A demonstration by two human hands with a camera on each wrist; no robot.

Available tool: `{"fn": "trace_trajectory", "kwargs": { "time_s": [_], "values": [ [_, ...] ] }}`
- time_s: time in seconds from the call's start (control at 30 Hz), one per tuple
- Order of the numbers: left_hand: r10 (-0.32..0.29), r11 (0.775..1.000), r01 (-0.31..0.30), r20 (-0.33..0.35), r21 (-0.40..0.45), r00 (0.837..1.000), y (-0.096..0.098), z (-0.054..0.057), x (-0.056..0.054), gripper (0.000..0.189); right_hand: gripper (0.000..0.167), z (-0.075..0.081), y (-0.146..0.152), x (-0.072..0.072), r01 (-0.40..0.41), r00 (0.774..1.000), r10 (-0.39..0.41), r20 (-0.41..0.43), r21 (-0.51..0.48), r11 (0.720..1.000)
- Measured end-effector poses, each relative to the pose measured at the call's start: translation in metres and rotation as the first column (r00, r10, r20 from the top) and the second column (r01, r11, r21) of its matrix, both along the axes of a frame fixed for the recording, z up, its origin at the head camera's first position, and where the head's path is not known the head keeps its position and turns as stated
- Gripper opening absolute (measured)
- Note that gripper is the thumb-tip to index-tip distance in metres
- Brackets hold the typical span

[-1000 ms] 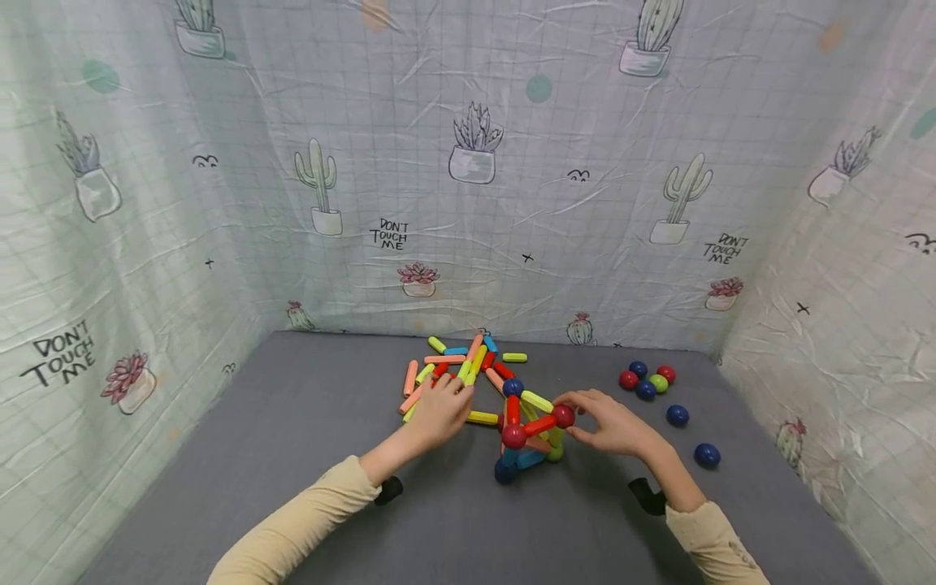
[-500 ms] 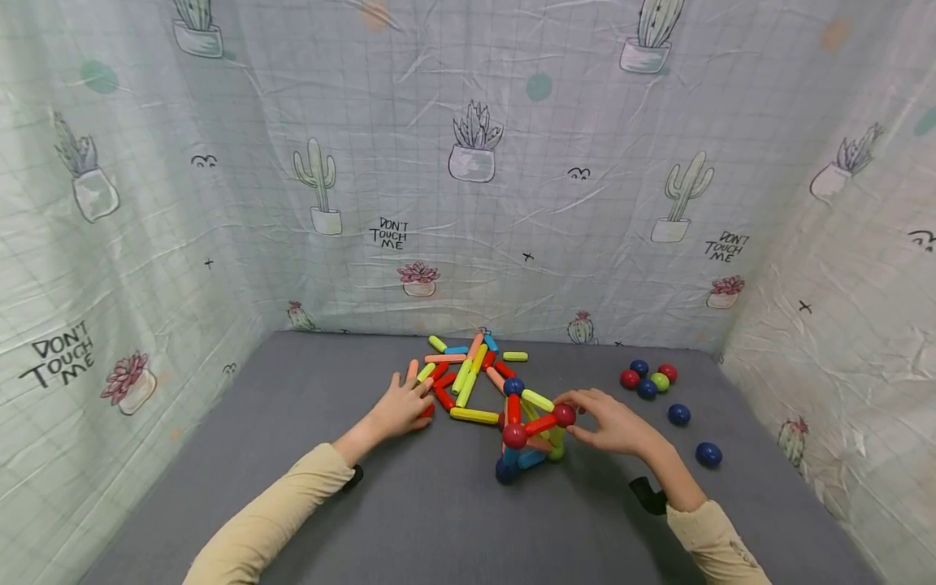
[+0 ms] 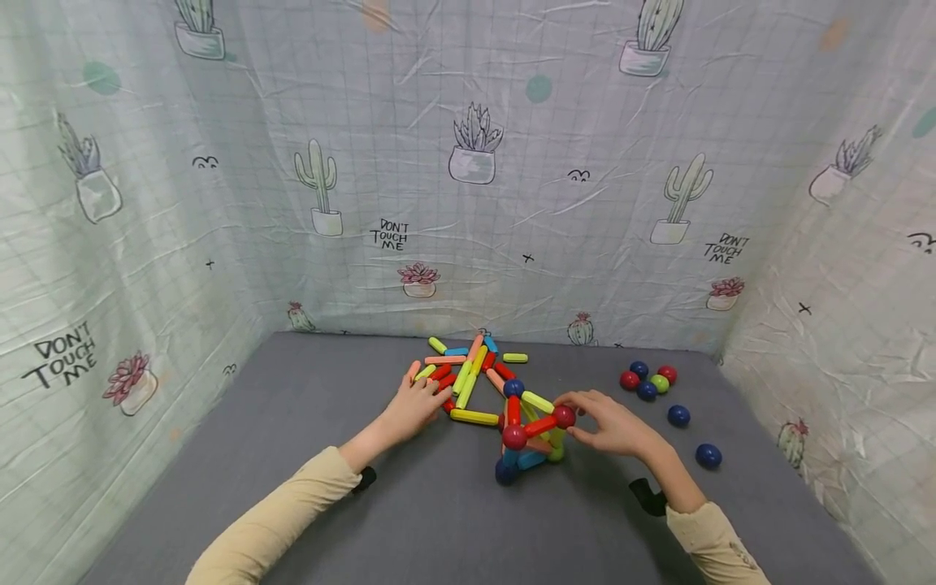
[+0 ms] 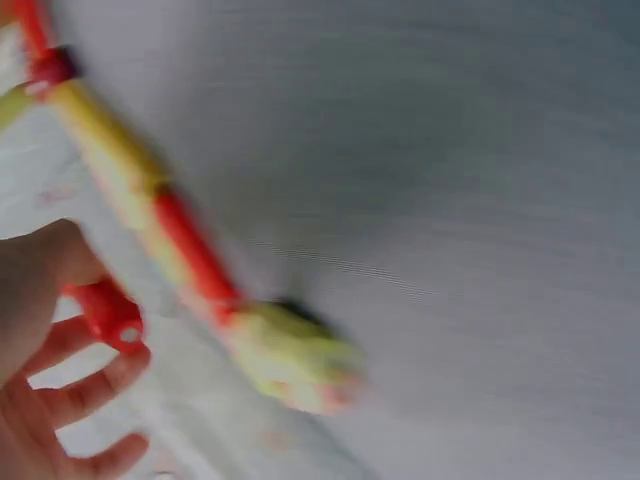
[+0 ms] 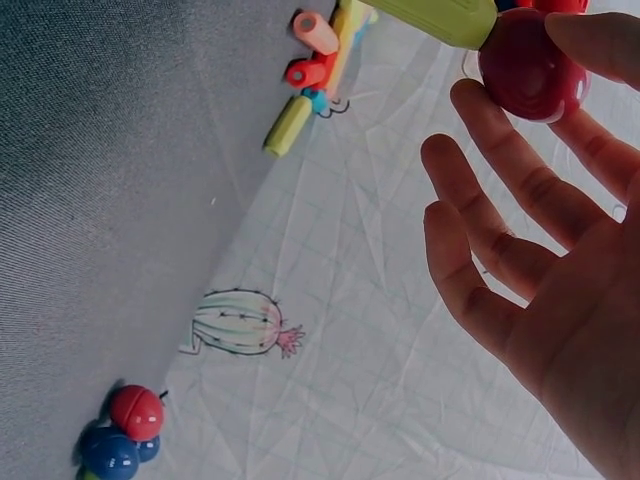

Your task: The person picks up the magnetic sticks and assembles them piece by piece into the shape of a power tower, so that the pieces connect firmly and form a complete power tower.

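Note:
In the left wrist view my left hand (image 3: 409,408) pinches a short red magnetic rod (image 4: 108,315) between thumb and fingers, its round end showing. In the head view this hand is over the left side of the loose rod pile and hides that rod. My right hand (image 3: 613,424) holds a red ball (image 5: 530,65) at an upper corner of a frame built from magnetic rods and balls. That frame has a red front ball (image 3: 515,437), a blue top ball (image 3: 514,389) and a dark blue ball (image 3: 506,471) at its foot. A yellow-green rod (image 5: 430,15) joins the held ball.
Loose rods in several colours lie behind and left of the frame, among them a yellow rod (image 3: 475,417) reaching its side. Several loose balls (image 3: 647,390) are grouped at the back right, with two blue balls, one (image 3: 708,456) nearer. A patterned curtain (image 3: 526,203) encloses the table.
My left hand has moved left from over the yellow rods beside the frame, then slightly back right, with the red rod in its fingers. The right hand keeps its hold on the red ball.

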State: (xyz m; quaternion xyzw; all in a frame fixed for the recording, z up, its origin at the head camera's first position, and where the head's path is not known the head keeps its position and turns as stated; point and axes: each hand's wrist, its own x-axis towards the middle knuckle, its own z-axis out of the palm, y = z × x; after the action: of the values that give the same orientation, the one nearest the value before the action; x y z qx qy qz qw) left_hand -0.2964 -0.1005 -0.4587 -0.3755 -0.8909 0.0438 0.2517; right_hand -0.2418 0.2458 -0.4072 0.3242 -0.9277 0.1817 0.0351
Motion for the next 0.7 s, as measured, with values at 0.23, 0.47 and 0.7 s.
{"fn": "trace_trajectory", "kwargs": {
  "time_s": [0.23,0.47,0.7],
  "values": [
    [-0.401,0.754,0.031,0.422,0.657,0.813,0.056,0.045,-0.002,0.033,0.037,0.002,-0.001,0.001,-0.014,1.000,0.014,0.001,-0.005,1.000],
    [-0.630,0.569,-0.123,0.527,0.813,0.571,0.084,0.065,0.001,0.037,0.037,0.002,-0.002,0.001,-0.013,1.000,0.013,0.003,-0.009,1.000],
    [-0.668,0.562,-0.180,0.572,0.807,0.476,0.080,0.052,-0.013,0.044,0.037,0.000,-0.002,0.000,-0.006,1.000,0.006,0.026,-0.011,1.000]
  ]
}}
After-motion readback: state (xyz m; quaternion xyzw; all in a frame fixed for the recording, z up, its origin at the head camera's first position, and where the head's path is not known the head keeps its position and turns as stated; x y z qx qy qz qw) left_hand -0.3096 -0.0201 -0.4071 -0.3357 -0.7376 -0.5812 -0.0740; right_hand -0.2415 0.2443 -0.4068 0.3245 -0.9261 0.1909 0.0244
